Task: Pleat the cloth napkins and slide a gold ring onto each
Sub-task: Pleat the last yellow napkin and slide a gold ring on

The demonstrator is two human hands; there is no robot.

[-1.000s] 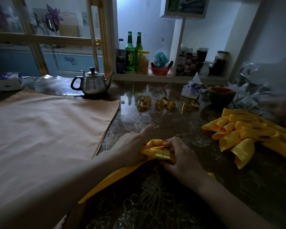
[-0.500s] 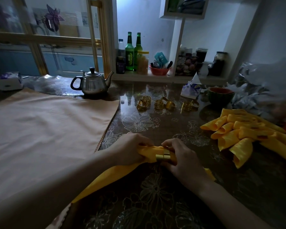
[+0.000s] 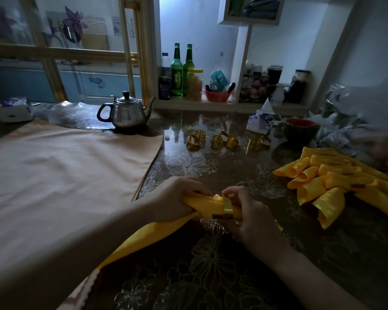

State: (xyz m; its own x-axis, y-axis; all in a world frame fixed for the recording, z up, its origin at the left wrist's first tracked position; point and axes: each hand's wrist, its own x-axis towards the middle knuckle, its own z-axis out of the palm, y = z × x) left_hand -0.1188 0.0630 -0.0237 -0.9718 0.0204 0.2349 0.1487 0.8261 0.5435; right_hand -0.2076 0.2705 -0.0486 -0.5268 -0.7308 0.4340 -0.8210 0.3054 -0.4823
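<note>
L hand (image 3: 179,200) has its fingers (image 3: 197,189) curled tight round the bunched yellow napkin (image 3: 207,205), low-centre on the bench (image 3: 211,276). R hand (image 3: 251,220) fingers (image 3: 235,193) pinch the gold ring (image 3: 227,206), which sits around the napkin right btwn the two hands. Napkin's loose tail trails off toward 7 o'clock, along the edge of the peach cloth (image 3: 65,171) at 9. Spare rings (image 3: 217,142) are in a row at 12, well apart from the hands. Pile of rolled yellow napkins (image 3: 323,182) at 3. Steel teapot (image 3: 128,113) at 11, green bowl (image 3: 300,132) at 1, green bottles (image 3: 177,70) on the shelf (image 3: 211,106) behind. Pretty dim tbh, can't tell how far on the ring is.
</note>
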